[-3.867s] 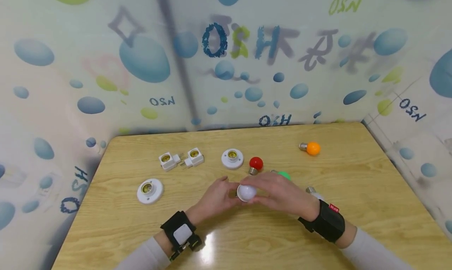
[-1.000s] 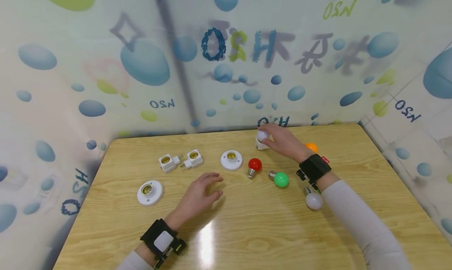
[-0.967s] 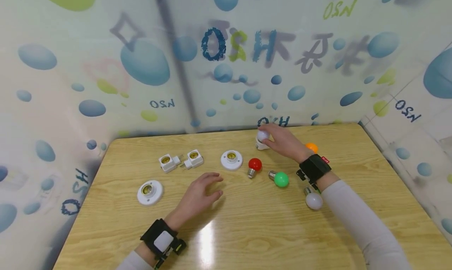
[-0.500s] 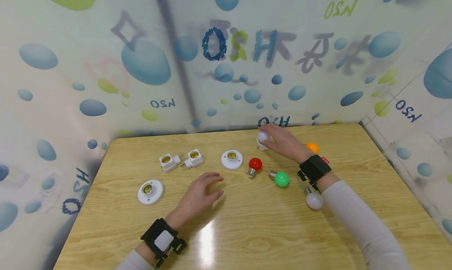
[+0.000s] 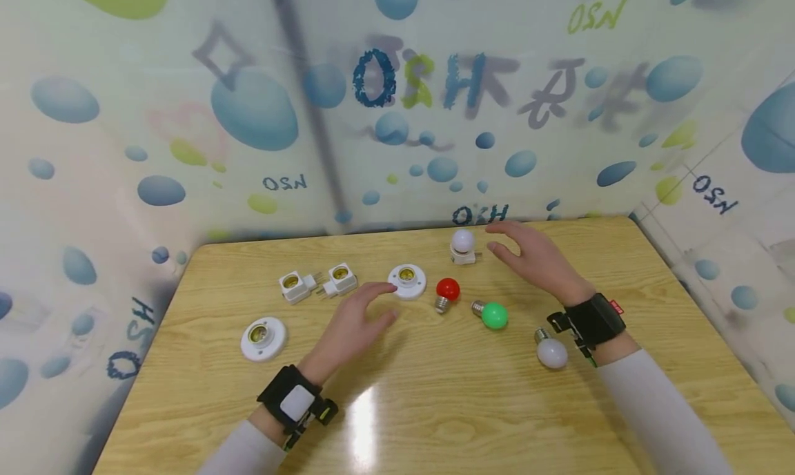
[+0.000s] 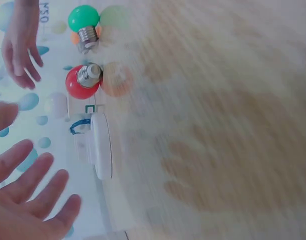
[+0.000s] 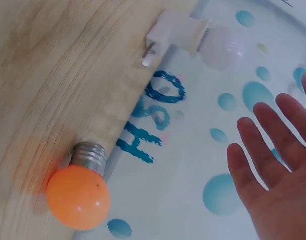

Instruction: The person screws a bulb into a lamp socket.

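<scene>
A white bulb (image 5: pixel 463 241) stands upright in a white plug-in socket (image 5: pixel 462 257) near the table's back edge; the plug's prongs point right. Just right of it my right hand (image 5: pixel 539 259) hovers with spread fingers, holding nothing. My left hand (image 5: pixel 350 326) is over the table, fingers extended and holding nothing, its fingertips near a round white lamp base (image 5: pixel 406 290). In front of the plugged bulb lie a red bulb (image 5: pixel 448 290) and a green bulb (image 5: pixel 494 315). Another white bulb (image 5: pixel 552 353) lies left of my right wrist. The orange bulb (image 7: pixel 79 197) shows in the right wrist view.
Two white plug-in sockets (image 5: pixel 297 286) lie at the back left with their prongs facing each other. A second round lamp base (image 5: pixel 263 339) sits at the left of the wooden table (image 5: pixel 447 413). A patterned wall covering (image 5: pixel 248 206) rises behind the table.
My right hand has let go of the white bulb and moved right, leaving it standing in its socket. The left hand has shifted slightly up and forward, toward the round lamp base.
</scene>
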A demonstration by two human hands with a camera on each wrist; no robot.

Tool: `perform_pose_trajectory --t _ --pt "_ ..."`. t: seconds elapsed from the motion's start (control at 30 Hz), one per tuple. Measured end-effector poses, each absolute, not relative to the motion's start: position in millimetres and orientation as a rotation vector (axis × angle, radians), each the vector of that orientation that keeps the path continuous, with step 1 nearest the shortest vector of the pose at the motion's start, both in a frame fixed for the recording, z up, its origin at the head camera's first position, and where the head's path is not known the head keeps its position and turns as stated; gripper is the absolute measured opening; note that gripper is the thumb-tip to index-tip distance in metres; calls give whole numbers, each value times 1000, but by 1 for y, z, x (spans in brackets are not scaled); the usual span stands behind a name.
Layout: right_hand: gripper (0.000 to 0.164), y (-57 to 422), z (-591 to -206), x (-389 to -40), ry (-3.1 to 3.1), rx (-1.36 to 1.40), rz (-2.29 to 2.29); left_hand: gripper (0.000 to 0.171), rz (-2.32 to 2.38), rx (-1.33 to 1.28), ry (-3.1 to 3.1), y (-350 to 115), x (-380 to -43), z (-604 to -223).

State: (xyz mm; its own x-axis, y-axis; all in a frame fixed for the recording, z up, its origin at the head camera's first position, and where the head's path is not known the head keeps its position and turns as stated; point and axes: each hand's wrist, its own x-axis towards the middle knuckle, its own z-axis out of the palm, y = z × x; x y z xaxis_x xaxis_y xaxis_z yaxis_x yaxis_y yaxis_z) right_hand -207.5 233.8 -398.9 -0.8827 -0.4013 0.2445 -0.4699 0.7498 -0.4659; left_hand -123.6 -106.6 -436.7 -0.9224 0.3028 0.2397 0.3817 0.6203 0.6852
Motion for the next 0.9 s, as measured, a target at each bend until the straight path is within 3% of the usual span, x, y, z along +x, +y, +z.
perform_pose_trajectory --t 0.33,0.9 --pt "40 248 -393 -175 -2697 707 842 47 -1091 -488 -2774 -89 -154 -433" --pt "39 255 -388 -142 -2694 758 797 85 -810 -467 -3152 -74 -197 -441"
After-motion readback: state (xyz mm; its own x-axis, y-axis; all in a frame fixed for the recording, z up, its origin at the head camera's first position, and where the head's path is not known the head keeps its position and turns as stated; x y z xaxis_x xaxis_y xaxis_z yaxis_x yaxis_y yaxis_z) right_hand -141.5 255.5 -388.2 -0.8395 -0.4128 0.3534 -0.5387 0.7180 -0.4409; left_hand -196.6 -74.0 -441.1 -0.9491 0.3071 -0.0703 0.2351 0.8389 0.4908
